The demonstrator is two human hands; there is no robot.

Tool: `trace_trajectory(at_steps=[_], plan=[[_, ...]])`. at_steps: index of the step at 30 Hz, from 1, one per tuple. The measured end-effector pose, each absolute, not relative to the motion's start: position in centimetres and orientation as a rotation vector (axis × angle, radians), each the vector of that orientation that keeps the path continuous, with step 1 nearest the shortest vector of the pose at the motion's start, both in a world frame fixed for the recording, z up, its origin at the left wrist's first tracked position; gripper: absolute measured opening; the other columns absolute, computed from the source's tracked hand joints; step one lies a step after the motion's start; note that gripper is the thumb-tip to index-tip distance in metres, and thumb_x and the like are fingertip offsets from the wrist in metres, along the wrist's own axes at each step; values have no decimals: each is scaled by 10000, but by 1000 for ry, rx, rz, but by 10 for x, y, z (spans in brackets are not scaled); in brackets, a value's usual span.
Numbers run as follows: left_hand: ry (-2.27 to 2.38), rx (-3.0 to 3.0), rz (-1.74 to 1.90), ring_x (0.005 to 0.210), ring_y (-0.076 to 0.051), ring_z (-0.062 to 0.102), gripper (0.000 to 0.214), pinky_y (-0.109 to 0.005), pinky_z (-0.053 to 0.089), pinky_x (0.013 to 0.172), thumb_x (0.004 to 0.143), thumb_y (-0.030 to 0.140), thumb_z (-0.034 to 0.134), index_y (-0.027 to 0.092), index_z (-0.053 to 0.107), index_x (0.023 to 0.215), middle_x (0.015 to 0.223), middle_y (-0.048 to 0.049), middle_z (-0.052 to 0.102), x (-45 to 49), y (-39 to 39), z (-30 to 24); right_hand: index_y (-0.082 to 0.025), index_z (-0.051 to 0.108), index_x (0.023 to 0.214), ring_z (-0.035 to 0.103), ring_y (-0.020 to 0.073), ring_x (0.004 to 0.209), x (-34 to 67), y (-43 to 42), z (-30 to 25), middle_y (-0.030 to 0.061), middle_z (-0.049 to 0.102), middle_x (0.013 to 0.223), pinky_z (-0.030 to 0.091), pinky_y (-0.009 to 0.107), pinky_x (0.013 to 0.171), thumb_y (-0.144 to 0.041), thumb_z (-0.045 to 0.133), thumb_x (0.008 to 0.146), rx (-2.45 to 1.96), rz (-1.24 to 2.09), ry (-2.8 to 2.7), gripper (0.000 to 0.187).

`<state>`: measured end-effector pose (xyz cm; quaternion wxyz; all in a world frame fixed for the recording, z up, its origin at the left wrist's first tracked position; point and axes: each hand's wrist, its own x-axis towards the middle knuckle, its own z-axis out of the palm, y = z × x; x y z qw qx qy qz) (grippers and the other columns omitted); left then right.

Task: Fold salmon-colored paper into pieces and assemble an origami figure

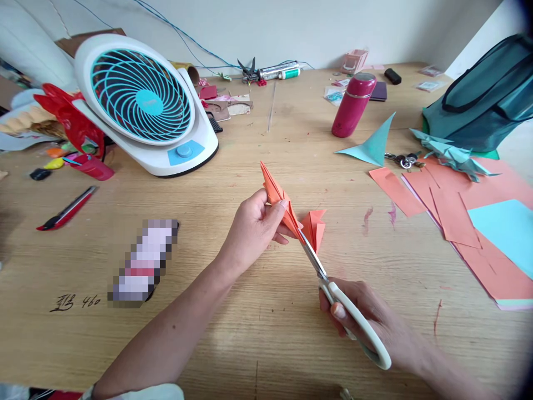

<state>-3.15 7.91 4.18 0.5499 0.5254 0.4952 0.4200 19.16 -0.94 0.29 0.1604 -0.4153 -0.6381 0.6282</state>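
Evidently, from my remote post, I see the left hand point(255, 226) pinching the folded orange paper point(275, 190) above the table point(233, 347), presumably to steady it, while the right hand point(370, 303), curled round the scissors point(333, 290), slants them forward to meet the paper's near end.

Free tabletop point(287, 139) runs between two obstacles, the fan point(147, 108) and magenta bottle point(353, 106).
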Motion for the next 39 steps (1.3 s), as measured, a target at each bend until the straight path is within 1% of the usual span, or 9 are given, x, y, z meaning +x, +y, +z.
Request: trace_trajectory(at_steps=[15, 21, 29, 33, 39], plan=[[1195, 1253, 995, 647, -184, 772, 182, -181, 565, 448, 960, 363, 567, 192, 520, 915, 755, -5, 740, -32, 79, 40, -203, 458, 704, 427, 134, 593, 191, -10, 2, -9, 499, 631, 329, 284, 571, -755, 395, 942, -1239, 1780, -1820, 604], [1188, 1249, 991, 657, -191, 776, 175, -182, 563, 449, 961, 355, 561, 195, 511, 911, 751, -8, 743, -31, 79, 42, -209, 447, 706, 413, 128, 574, 191, -12, 0, -19, 471, 612, 325, 272, 544, -742, 408, 946, -1231, 1793, -1773, 585], [1196, 1230, 982, 684, -206, 781, 197, -208, 572, 471, 963, 378, 558, 197, 501, 908, 805, -52, 783, -31, 77, 46, -209, 433, 693, 387, 113, 543, 190, -13, -7, -28, 456, 588, 292, 262, 514, -710, 452, 950, -1189, 1784, -1726, 563], [1185, 1204, 973, 676, -192, 775, 208, -205, 575, 486, 960, 386, 568, 193, 513, 904, 816, -56, 788, -31, 77, 47, -205, 439, 703, 392, 112, 553, 191, -12, -8, -27, 467, 597, 294, 260, 520, -669, 463, 969, -1173, 1789, -1731, 536], [1164, 1195, 962, 678, -180, 769, 206, -207, 588, 507, 957, 381, 580, 184, 532, 918, 821, -57, 786, -30, 75, 46, -200, 448, 694, 401, 117, 578, 190, -11, -5, -19, 477, 614, 302, 254, 525, -676, 480, 958, -1172, 1788, -1736, 546]])
